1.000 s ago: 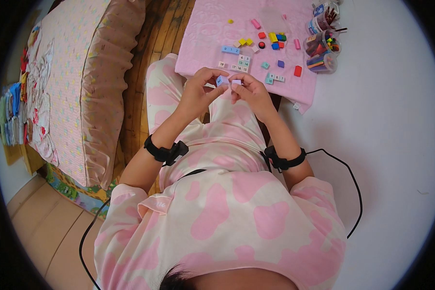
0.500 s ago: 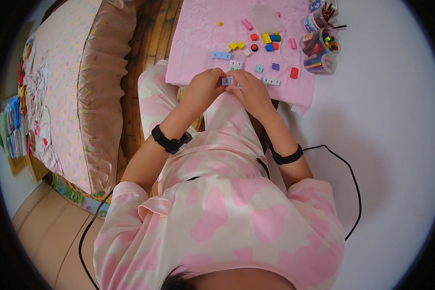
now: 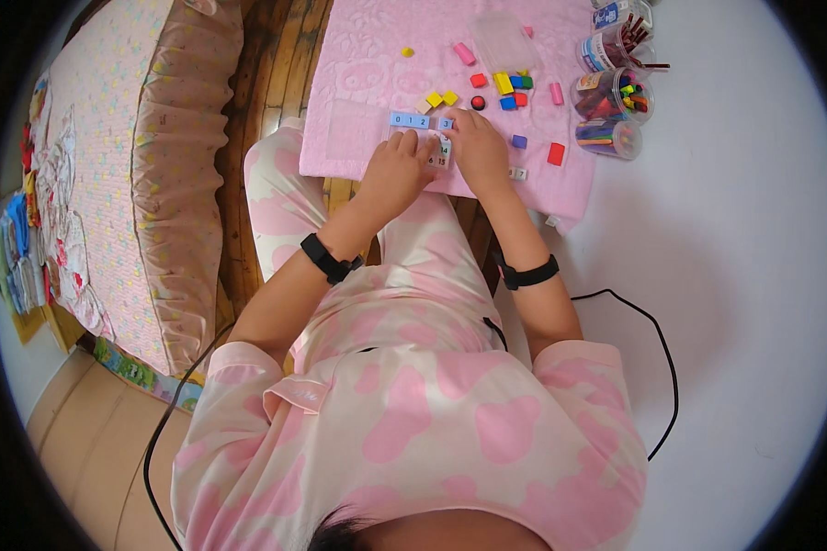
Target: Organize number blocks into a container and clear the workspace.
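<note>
My right hand point(image 3: 481, 147) pinches a small blue number cube point(image 3: 446, 123) at its right side, low over the pink cloth. Just left of this cube, with a small gap between, lies a short row of blue number cubes point(image 3: 409, 120). My left hand point(image 3: 398, 170) is below that row, palm down, its fingers apart and reaching over white number cubes point(image 3: 444, 152). It covers part of that white group, and its fingertips seem to touch them. Another white number cube point(image 3: 520, 174) shows beside my right wrist.
Coloured blocks lie beyond my hands: a yellow block point(image 3: 504, 84), a red ball point(image 3: 478, 103), a red block point(image 3: 556, 153) and others. A clear plastic box point(image 3: 505, 41) is at the back. Tubs of pens point(image 3: 608, 138) line the pink cloth's point(image 3: 358, 55) right edge.
My hands have parted and moved forward over the cloth. The blue cube held between them is now down at the right of the blue row, in my right hand. The view has shifted slightly.
</note>
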`<state>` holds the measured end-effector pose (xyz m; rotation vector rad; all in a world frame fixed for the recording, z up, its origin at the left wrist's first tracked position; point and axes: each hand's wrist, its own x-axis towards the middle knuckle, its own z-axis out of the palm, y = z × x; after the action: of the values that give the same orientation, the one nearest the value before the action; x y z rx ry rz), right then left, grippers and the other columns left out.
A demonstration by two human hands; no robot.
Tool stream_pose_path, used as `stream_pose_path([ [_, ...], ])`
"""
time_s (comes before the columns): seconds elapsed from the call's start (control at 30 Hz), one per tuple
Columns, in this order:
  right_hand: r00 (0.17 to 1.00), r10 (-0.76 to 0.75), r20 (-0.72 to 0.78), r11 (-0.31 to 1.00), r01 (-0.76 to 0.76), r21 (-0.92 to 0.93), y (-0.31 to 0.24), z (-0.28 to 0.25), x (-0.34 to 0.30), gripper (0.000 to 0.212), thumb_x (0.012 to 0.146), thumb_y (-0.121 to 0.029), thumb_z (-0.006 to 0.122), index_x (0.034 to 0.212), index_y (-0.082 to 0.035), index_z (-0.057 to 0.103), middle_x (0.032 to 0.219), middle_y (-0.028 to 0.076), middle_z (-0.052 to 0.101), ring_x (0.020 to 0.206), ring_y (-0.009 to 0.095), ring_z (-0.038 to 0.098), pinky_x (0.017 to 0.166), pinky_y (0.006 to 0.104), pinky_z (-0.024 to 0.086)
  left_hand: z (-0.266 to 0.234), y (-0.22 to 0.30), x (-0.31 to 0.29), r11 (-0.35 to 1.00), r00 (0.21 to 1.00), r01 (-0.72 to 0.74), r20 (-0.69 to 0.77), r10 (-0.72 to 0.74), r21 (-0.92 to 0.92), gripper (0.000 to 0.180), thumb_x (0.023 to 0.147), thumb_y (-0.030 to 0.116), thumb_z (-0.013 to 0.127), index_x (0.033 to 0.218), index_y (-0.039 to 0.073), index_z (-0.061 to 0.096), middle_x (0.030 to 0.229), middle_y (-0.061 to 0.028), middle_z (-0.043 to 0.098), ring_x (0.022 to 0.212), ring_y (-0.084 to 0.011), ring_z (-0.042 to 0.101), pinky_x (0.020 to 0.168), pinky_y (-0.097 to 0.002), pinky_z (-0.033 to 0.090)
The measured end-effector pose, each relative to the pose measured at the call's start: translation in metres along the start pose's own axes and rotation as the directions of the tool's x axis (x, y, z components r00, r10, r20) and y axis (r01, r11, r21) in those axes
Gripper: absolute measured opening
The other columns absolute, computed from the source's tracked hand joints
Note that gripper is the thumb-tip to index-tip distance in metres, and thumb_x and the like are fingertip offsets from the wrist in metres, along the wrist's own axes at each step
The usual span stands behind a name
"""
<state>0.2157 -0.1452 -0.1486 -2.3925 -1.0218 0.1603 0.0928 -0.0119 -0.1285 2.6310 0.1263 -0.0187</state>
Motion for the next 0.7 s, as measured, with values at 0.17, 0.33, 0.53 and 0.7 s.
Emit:
stream_pose_path([
  [0.17,0.999,-0.033,-0.005,0.999,0.033,-0.010,-0.001,0.009,0.004,0.028,0.089,-0.014,0.070,0.115,-0.008,0.062,0.110,0.009,0.066,0.106,0.028,0.065,0.083,0.0407,0.055,0.008,-0.002,-0.006,0.997,0.997,-0.036,-0.069,0.041,0.070,0.060,0.078,0.020,0.081,0.134,0.007,0.061,0.130,-0.0164,0.054,0.124,-0.0327,0.053,0.103,-0.0433,0.046],
  [0.33,0.999,-0.051,0.018,0.999,0.051,-0.017,-0.003,0.011,0.007,0.031,0.087,-0.014,0.072,0.115,-0.009,0.062,0.111,0.008,0.066,0.106,0.027,0.065,0.084,0.0395,0.055,0.021,-0.008,-0.011,0.999,0.999,-0.036,-0.031,0.037,0.023,0.071,0.079,0.022,0.080,0.143,0.004,0.055,0.153,-0.0194,0.043,0.143,-0.0355,0.040,0.118,-0.0422,0.036],
  [0.53,0.999,0.004,0.034,1.000,-0.004,-0.002,0.005,0.015,0.004,0.030,0.087,-0.014,0.071,0.116,-0.009,0.063,0.111,0.008,0.066,0.105,0.028,0.065,0.084,0.0395,0.055,0.026,-0.006,-0.011,0.995,0.999,-0.035,0.012,0.034,0.092,0.079,0.081,0.024,0.079,0.150,0.004,0.046,0.157,-0.0199,0.039,0.146,-0.0357,0.037,0.120,-0.0423,0.035],
  [0.7,0.998,0.054,-0.013,0.995,-0.053,0.089,0.000,0.008,0.009,0.035,0.091,-0.010,0.068,0.125,-0.007,0.062,0.111,0.008,0.067,0.100,0.026,0.066,0.085,0.0361,0.053,0.023,-0.006,-0.011,0.994,0.998,-0.059,-0.016,0.060,0.097,0.072,0.083,0.021,0.078,0.147,0.004,0.049,0.156,-0.0203,0.040,0.143,-0.0368,0.040,0.118,-0.0432,0.037],
])
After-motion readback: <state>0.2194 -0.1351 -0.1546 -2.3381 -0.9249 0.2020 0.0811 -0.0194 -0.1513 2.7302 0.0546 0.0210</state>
